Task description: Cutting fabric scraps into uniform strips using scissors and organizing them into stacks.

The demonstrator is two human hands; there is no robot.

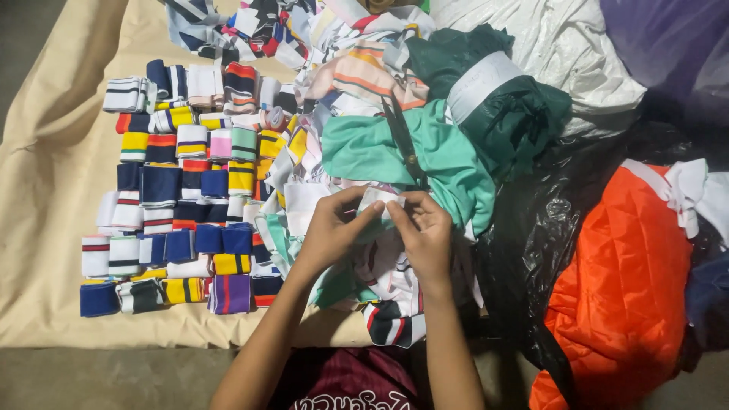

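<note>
- A tan cloth (53, 228) covered the floor on the left, and on it lay rows of folded striped bands (175, 205) in navy, white, yellow, orange, pink, green and purple, set close side by side.
- Just right of the rows, a loose heap of striped strips (357, 68) ran from the top of the view down toward the person's lap.
- The left hand (334, 224) reached up from below with its fingers curled and thumb pressed forward, pinching the left edge of a small pale strip (377, 199).
- That strip was short and whitish, with a faint coloured line along it; it was held above the loose heap, just below a piece of mint-green cloth (364, 148), and most of it was hidden by the fingers.
- The right hand (425, 231) met the left one almost fingertip to fingertip, closed in a pinch on the strip's right edge, knuckles turned up toward the camera.
- A pair of dark scissors (402, 140) lay on the mint-green cloth, just above the hands.
- Further right sat a dark green bundle (524, 114) wrapped with a white band, then black plastic sheeting (531, 235).
- An orange quilted cloth (615, 288) lay at the far right.
</note>
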